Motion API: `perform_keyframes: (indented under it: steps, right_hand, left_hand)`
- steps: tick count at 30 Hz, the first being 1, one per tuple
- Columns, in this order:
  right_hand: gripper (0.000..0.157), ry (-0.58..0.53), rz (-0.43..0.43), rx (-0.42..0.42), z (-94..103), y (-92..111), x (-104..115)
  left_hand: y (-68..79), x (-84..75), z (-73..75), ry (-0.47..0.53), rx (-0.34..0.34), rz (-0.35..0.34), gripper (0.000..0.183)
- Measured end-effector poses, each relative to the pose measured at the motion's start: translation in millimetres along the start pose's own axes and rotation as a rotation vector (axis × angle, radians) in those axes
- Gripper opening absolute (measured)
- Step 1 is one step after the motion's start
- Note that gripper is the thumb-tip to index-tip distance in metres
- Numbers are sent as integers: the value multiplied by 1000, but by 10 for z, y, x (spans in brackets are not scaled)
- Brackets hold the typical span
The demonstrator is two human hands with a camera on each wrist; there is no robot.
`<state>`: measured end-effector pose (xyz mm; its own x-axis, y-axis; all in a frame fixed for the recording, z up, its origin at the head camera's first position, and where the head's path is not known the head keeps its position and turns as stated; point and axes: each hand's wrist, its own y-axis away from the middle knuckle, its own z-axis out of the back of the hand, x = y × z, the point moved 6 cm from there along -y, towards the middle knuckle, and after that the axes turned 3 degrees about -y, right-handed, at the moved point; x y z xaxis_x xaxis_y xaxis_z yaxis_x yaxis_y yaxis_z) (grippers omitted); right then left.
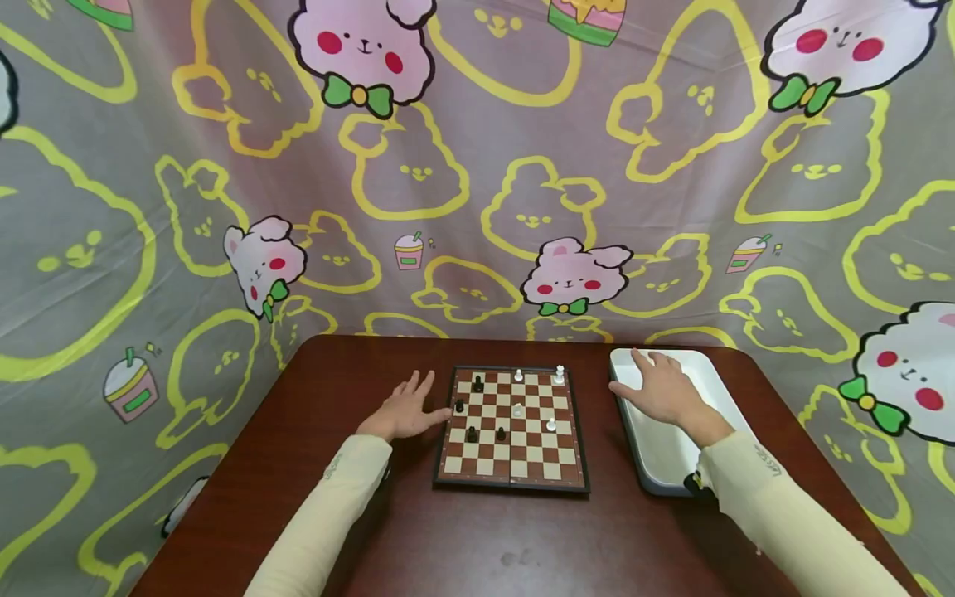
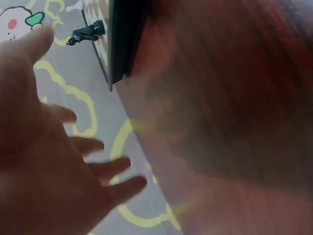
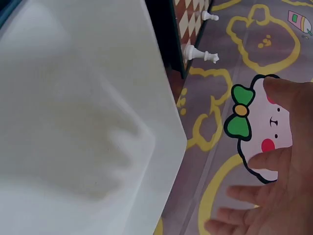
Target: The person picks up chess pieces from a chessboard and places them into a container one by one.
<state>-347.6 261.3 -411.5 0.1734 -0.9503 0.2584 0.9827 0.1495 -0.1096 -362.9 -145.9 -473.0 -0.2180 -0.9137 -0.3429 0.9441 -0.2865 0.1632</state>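
A brown-and-cream chessboard with a dark border lies on the table. Several black chess pieces stand on its left half, among them a black chess piece near the left edge. White pieces occupy the right half, with a tall white chess piece in the far right corner. My left hand hovers just left of the board, fingers spread, holding nothing; its thumb points at the board's edge. Over the far part of a white tray, my right hand is held with fingers extended and nothing in it.
The dark wooden table carries the board at its middle and the tray to the right. A patterned cloth with cartoon animals hangs behind and at both sides. The tray's raised rim stands close to the board's right side.
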Motion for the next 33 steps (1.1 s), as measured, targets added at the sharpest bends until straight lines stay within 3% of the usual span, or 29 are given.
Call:
perform_keyframes:
  steps: [5,9,20,25,33]
  right_hand:
    - [69,-89,42,-3,-48,-52,58]
    - [57,-144,82,-13,-116,-119,116]
    - [42,-265,147,99,-324,-217,370]
    - [35,-319,139,171,-414,-183,570]
    - [34,-406,212,241,-563,-90,836]
  left_hand:
    - [-20,-32,-139,58,93,-69,88]
    - [-44,-43,-215,77,121,-72,88]
    - [-116,-71,-287,19,130,-122,89]
    - [-124,-70,-292,19,141,-140,90]
    - [-141,-78,-306,-1,163,-166,87]
